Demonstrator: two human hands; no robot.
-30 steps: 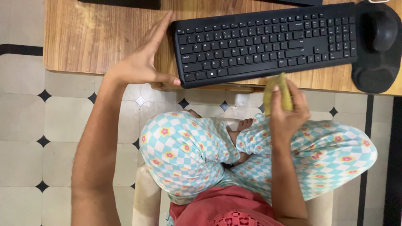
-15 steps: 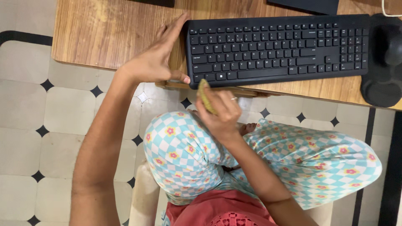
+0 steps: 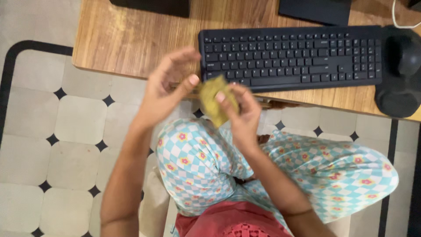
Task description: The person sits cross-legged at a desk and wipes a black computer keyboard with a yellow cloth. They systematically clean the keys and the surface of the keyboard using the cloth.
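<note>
Floor: pale tiles (image 3: 79,127) with small black diamonds at the corners fill the left side and the strip under the desk edge; a dark border line curves at 10 o'clock.
Desk: a wooden top (image 3: 131,39) runs across the upper part of the view, its front edge slanting down toward 3 o'clock.
Legs: checked blue-and-white trousers with small flowers (image 3: 193,158) are folded up on a seat at 6 o'clock, with a red garment (image 3: 237,221) below them.
Keyboard: 1 black keyboard (image 3: 291,57) lies on the desk at 1 o'clock, its near edge close to the desk's front edge.
Mouse pad: a black pad with a wrist bump (image 3: 397,94) sits at 3 o'clock, touching the right end of the keyboard, with a black mouse (image 3: 405,50) on it.
Dark items: 2 black shapes at 12 o'clock are cut by the top edge; what they are cannot be told.
Left hand: the left hand (image 3: 169,85) is raised in front of the desk edge, fingers spread and curved, thumb tip touching the cloth's left edge; blur hides whether it pinches.
Right hand: the right hand (image 3: 241,112) is closed around the cloth from the right and below, fingers folded over it.
Cloth: a small yellow-green cloth (image 3: 212,98), bunched and blurred, sits between the 2 hands at the centre, just in front of the keyboard's lower-left corner and above the left knee.
</note>
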